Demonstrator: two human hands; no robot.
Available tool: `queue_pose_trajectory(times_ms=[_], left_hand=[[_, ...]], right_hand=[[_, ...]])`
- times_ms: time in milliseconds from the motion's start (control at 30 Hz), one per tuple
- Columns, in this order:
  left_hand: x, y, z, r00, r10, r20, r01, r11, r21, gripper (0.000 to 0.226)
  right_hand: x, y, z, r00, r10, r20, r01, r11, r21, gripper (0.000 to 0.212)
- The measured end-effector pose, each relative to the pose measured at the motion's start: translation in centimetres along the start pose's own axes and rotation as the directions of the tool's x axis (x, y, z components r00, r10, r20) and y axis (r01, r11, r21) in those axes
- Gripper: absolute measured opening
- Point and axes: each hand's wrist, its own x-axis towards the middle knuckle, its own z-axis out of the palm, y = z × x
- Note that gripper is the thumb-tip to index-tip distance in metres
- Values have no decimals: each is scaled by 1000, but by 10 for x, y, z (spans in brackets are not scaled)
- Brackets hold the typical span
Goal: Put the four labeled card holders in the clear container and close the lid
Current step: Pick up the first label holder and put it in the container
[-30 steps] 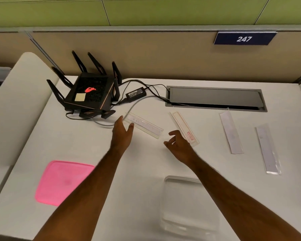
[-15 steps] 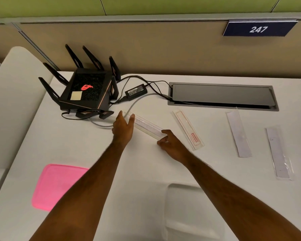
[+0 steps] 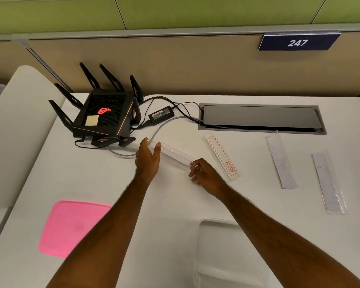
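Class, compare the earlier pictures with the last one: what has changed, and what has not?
The right hand moved left to the leftmost card holder and now pinches its near end; the left hand closed onto its far end. The other three holders, pink lid and clear container stayed put.

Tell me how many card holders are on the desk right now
4. One lies between the left hand and right hand, one with red print lies beside it, and two lie farther right. None seems hidden.
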Motion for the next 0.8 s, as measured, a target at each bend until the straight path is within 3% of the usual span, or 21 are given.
queue_pose_trajectory(times_ms=[400,800], left_hand=[[-70,10,-20,984,180,7,-180,984,-17,70],[-131,16,-33,930,349,119,-364,919,151,78]], right_hand=[[-58,-15,-25,978,-171,-122,153,978,-143,21],[-126,-44,-50,971,-116,-209,142,983,113,26]])
